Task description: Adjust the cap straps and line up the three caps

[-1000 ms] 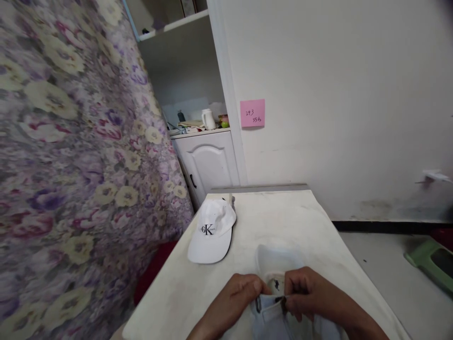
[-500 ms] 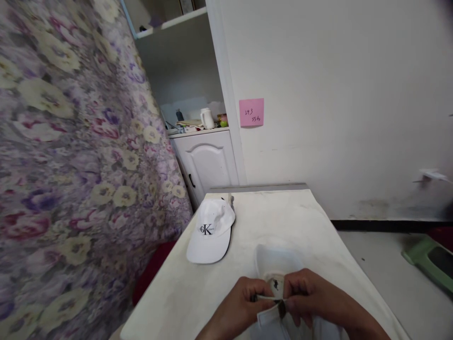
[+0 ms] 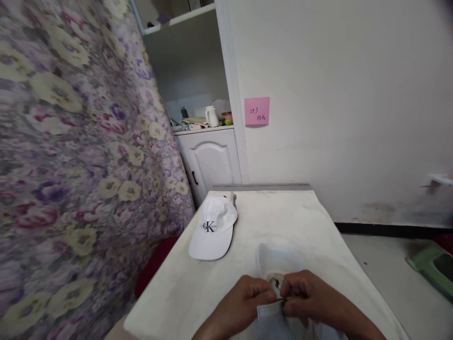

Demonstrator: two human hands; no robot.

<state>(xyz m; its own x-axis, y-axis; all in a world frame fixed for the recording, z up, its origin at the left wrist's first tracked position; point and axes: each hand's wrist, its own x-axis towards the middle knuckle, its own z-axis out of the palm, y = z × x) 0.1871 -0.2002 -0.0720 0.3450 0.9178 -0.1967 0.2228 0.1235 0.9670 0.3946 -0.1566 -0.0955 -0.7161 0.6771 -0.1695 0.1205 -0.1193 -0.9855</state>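
A pale cap (image 3: 278,256) lies at the near side of the table, its brim pointing away from me and its inside partly showing. My left hand (image 3: 246,300) is closed, thumb and fingers pinching the cap's back strap (image 3: 270,310). Close beside it, my right hand (image 3: 306,295) pinches the strap's other side, where a small dark fastening shows between the fingers. Both hands hide much of the cap and strap. Farther off to the left sits a white cap (image 3: 214,226) with black "CK" lettering, touched by neither hand.
The table (image 3: 279,212) has a white cover and meets the wall at its far end. A floral curtain (image 3: 88,165) hangs on the left. Behind stands a white cabinet (image 3: 215,158) with a white jug (image 3: 211,116). A green object (image 3: 432,269) is on the floor at right.
My fingertips have come closer together at the strap, and the loose strip between them shows less. The view has shifted slightly left. The lettered cap stays in place.
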